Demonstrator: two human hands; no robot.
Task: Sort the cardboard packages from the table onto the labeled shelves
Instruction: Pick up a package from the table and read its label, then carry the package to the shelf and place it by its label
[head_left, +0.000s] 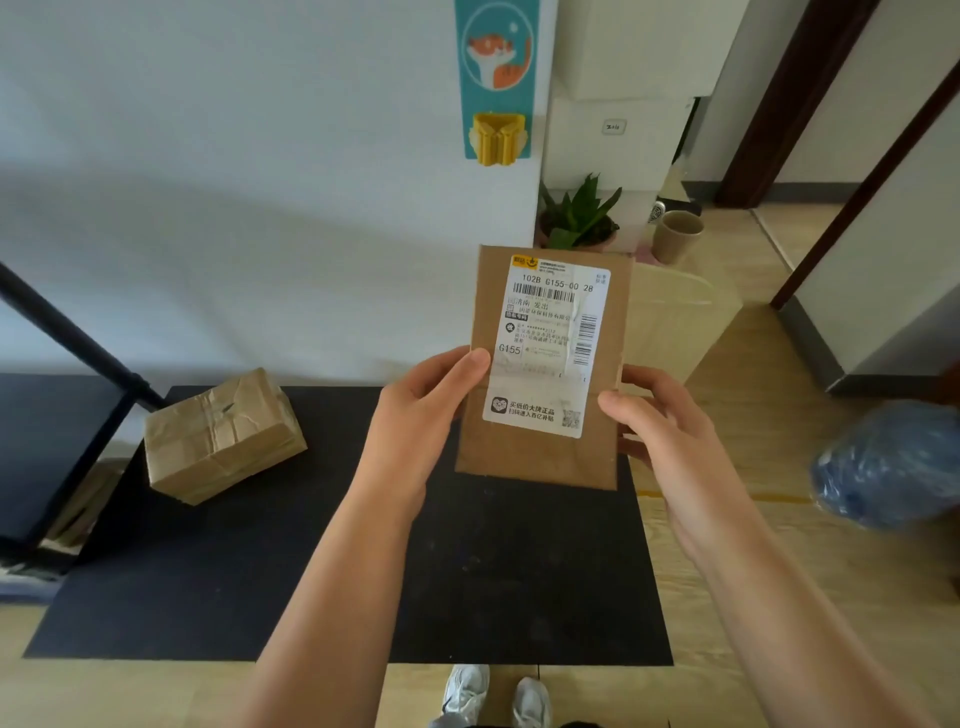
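I hold a flat brown cardboard package (540, 457) upright in front of me, its white shipping label facing me with "G155" printed on it. My left hand (421, 415) grips its left edge, thumb on the front. My right hand (660, 421) grips its right edge, fingers curled behind. A second, thicker cardboard package (223, 439), wrapped in tape, lies on the black table top (311, 571) at the left. A black shelf frame (57, 441) stands at the far left.
A potted plant (579, 218) and a brown cup (675, 236) sit on the floor by the white wall corner. A pale wooden board (675, 322) lies behind the held package. A blue plastic bag (888, 462) is at the right. My shoes (493, 696) show below.
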